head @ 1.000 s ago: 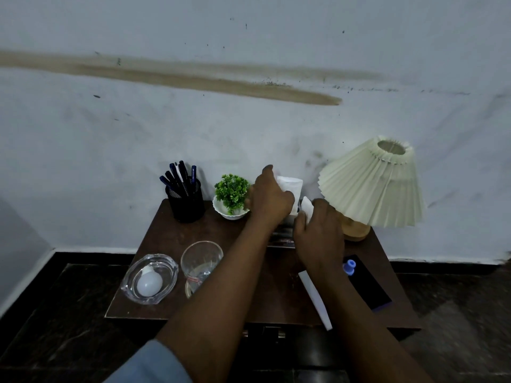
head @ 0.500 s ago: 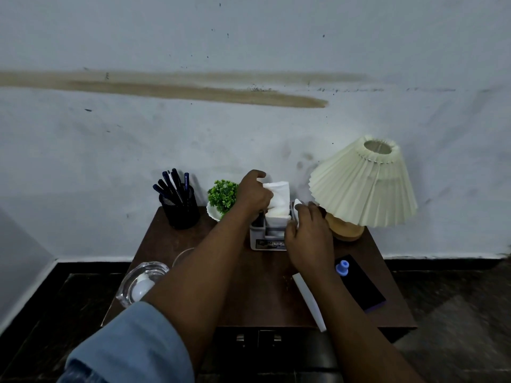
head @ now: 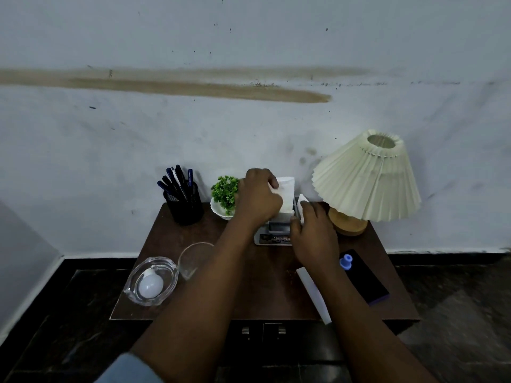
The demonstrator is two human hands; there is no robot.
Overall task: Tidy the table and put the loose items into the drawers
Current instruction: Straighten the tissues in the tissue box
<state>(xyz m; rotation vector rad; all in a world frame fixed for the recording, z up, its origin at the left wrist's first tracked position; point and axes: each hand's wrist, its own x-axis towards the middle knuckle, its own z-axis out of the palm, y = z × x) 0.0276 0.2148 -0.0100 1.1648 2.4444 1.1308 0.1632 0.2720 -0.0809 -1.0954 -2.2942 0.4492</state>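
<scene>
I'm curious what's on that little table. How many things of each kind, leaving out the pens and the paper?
Glass vessels: 2, a dish and a tumbler
Lamp: 1
Potted plant: 1
Pen cup: 1
Light bulb: 1
Grey organiser: 1
Blue cap: 1
Black slab: 1
Total: 9

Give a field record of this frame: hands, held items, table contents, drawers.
left hand: grips white tissue sheet standing in grey plastic organiser box
right hand: pinches small white folded paper beside that box
rear row: black mesh pen holder, green plant in white bowl, cream pleated lamp
front row: clear glass ashtray holding white bulb, clear glass tumbler, white paper strip, dark flat slab, blue cap
drawers: appear closed; metal handles
</scene>
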